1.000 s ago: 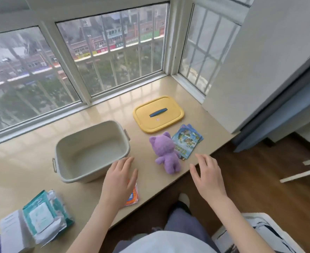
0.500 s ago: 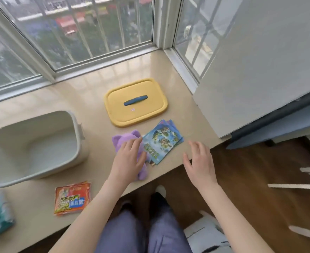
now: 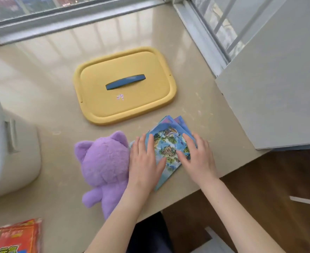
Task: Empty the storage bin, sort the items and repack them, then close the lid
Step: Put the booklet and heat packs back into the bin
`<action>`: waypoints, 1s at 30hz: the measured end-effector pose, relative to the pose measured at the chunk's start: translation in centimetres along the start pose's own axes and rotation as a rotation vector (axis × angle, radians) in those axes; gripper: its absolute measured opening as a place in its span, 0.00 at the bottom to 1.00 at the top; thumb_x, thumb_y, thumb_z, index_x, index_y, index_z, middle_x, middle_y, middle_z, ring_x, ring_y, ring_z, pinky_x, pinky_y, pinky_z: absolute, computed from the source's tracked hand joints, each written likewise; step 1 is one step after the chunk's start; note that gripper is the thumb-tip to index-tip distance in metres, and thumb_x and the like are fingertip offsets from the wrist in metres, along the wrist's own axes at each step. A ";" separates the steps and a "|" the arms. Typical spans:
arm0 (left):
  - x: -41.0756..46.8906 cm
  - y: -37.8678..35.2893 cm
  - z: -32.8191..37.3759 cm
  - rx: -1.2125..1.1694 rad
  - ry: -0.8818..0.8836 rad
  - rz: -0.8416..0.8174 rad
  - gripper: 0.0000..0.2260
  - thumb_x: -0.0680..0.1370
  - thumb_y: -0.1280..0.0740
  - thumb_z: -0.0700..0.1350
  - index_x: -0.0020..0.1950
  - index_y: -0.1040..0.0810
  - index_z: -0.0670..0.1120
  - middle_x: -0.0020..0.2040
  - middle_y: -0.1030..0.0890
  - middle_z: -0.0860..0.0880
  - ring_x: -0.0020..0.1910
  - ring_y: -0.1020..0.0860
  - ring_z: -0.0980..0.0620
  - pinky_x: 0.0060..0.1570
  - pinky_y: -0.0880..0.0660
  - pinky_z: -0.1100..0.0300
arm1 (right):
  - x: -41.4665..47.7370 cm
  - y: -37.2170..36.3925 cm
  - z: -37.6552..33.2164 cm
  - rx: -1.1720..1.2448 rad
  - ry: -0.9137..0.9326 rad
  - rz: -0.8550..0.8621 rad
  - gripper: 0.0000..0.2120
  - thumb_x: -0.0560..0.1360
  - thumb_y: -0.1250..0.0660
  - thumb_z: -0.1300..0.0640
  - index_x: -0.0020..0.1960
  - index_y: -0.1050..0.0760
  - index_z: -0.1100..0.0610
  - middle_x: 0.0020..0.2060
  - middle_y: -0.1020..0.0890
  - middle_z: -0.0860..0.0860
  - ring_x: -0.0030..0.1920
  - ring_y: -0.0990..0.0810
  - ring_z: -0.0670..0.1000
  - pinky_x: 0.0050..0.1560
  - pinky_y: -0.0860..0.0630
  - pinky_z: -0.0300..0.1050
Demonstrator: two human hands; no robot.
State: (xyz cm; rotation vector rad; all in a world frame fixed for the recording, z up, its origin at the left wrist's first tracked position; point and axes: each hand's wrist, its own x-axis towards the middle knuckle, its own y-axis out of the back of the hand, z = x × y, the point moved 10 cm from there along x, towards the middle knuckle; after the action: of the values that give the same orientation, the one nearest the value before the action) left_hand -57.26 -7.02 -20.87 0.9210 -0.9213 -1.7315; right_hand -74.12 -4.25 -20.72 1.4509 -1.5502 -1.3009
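A stack of blue illustrated booklets lies near the counter's front edge. My left hand rests flat on its left part and my right hand flat on its right part, fingers spread. A purple plush cat lies face down just left of my left hand, touching it. The yellow lid with a blue handle lies flat behind the booklets. The pale storage bin stands at the left edge, cut off by the frame, its inside hidden. A red-orange packet lies at the bottom left.
The beige counter ends at a window frame behind and on the right. A grey wall panel overhangs the counter's right end. Wooden floor lies below the front edge.
The view has shifted right and closer. My left hand went from the packet, over the plush cat, onto the booklets. My right hand came down from the air onto the booklets.
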 end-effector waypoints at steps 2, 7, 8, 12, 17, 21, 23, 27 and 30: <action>1.1 -0.5 -0.4 0.038 0.005 0.007 0.38 0.73 0.34 0.60 0.76 0.42 0.43 0.75 0.39 0.39 0.74 0.42 0.38 0.72 0.44 0.44 | 1.0 -1.3 -0.3 -0.043 0.043 -0.009 0.31 0.77 0.47 0.37 0.73 0.33 0.53 0.71 0.32 0.58 0.68 0.33 0.60 0.65 0.31 0.56; 2.3 -2.5 -1.9 0.089 0.049 -0.076 0.44 0.70 0.32 0.64 0.77 0.45 0.43 0.75 0.41 0.41 0.73 0.44 0.38 0.72 0.44 0.40 | 1.7 -2.6 0.5 -0.173 -0.034 -0.006 0.33 0.75 0.45 0.32 0.74 0.35 0.48 0.70 0.32 0.59 0.61 0.32 0.60 0.58 0.29 0.56; 2.2 -2.6 -1.7 0.096 0.026 -0.071 0.43 0.70 0.32 0.64 0.76 0.43 0.44 0.75 0.39 0.43 0.72 0.43 0.38 0.71 0.43 0.40 | 1.6 -2.7 0.7 -0.184 -0.043 -0.006 0.33 0.75 0.43 0.33 0.74 0.35 0.48 0.69 0.31 0.59 0.61 0.32 0.59 0.58 0.29 0.55; 1.6 -2.8 -0.4 0.110 -0.072 -0.023 0.39 0.69 0.31 0.63 0.74 0.36 0.45 0.72 0.33 0.46 0.68 0.39 0.41 0.68 0.42 0.45 | 0.3 -2.3 2.0 -0.170 -0.084 0.021 0.32 0.74 0.39 0.33 0.73 0.34 0.48 0.68 0.30 0.59 0.61 0.32 0.59 0.59 0.29 0.55; 1.6 -3.9 2.0 0.086 -0.182 -0.048 0.38 0.69 0.31 0.64 0.74 0.35 0.48 0.72 0.31 0.48 0.68 0.36 0.43 0.67 0.40 0.46 | -2.3 -1.3 4.6 -0.132 -0.192 0.089 0.31 0.74 0.37 0.35 0.71 0.31 0.50 0.66 0.29 0.58 0.59 0.31 0.59 0.58 0.29 0.55; 0.7 -2.7 1.4 -0.001 -0.119 0.031 0.34 0.71 0.29 0.57 0.73 0.34 0.46 0.71 0.33 0.43 0.70 0.37 0.41 0.70 0.40 0.42 | -3.3 -1.0 5.2 -0.098 -0.249 0.086 0.31 0.74 0.37 0.36 0.71 0.32 0.52 0.67 0.30 0.59 0.61 0.31 0.59 0.59 0.30 0.55; -0.8 -1.7 -0.4 -0.053 0.027 0.091 0.33 0.72 0.29 0.53 0.72 0.34 0.43 0.70 0.34 0.39 0.69 0.37 0.37 0.69 0.38 0.42 | -3.3 -0.8 5.3 -0.075 -0.266 0.071 0.31 0.75 0.37 0.37 0.72 0.34 0.52 0.67 0.31 0.59 0.62 0.32 0.59 0.61 0.31 0.55; -3.9 -1.6 -1.5 0.005 0.166 0.091 0.34 0.72 0.28 0.51 0.72 0.36 0.39 0.70 0.35 0.33 0.67 0.36 0.33 0.68 0.38 0.44 | -2.8 -0.3 5.7 -0.054 -0.249 0.047 0.30 0.76 0.37 0.39 0.73 0.35 0.52 0.65 0.29 0.58 0.60 0.32 0.58 0.59 0.30 0.53; -4.5 -2.1 -2.0 0.023 0.239 0.074 0.36 0.71 0.27 0.52 0.72 0.37 0.37 0.68 0.33 0.32 0.68 0.34 0.33 0.67 0.36 0.43 | -2.6 -0.3 6.4 -0.036 -0.231 0.057 0.29 0.75 0.35 0.40 0.71 0.33 0.54 0.63 0.28 0.57 0.58 0.31 0.57 0.57 0.29 0.52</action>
State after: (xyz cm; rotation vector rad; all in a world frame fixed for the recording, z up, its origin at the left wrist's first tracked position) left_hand -55.07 -2.57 -22.83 1.0689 -0.8087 -1.5133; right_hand -79.48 -0.18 -22.49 1.2601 -1.6926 -1.4967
